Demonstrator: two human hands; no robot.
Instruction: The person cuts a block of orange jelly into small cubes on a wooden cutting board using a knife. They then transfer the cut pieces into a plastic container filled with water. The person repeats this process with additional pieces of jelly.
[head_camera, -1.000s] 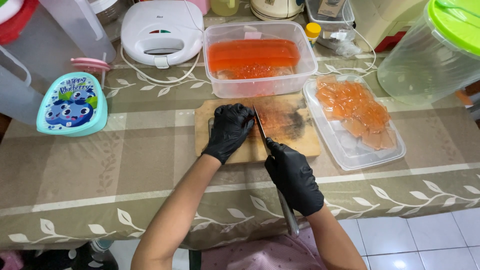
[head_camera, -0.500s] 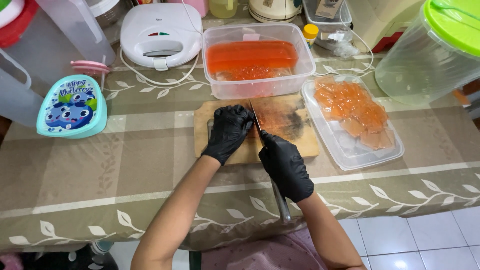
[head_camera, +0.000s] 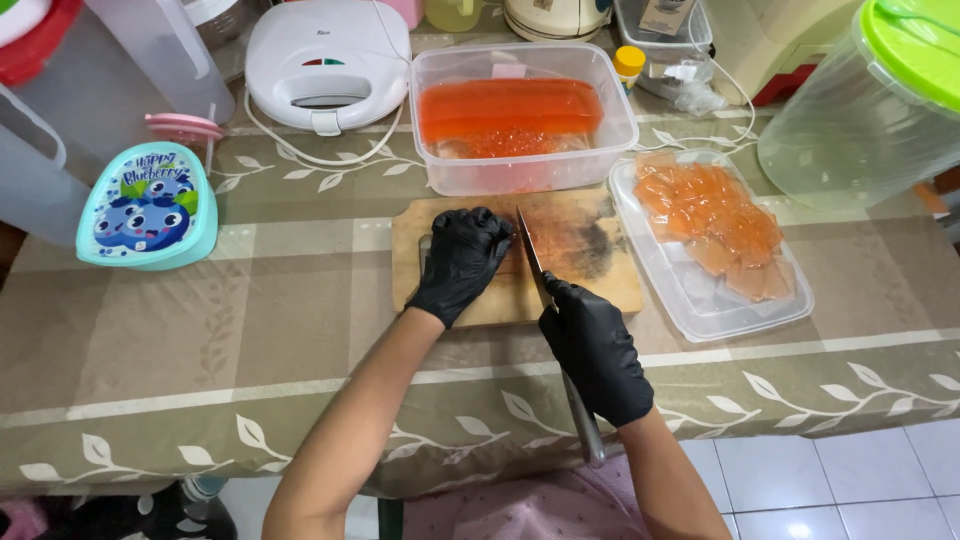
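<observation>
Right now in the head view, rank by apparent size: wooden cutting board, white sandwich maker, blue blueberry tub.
1. wooden cutting board, partly covered by the left hand.
2. white sandwich maker, fairly close to the board, and farther away, so unsure.
3. blue blueberry tub, clearly smallest.

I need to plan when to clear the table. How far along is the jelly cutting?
Done: a heap of cut orange pieces fills the far part of the shallow clear tray. In hand: the left hand presses something down on the wooden board, mostly hidden, while the right hand holds the knife beside it. Left: a big orange slab sits uncut in the deep clear tub.
</observation>
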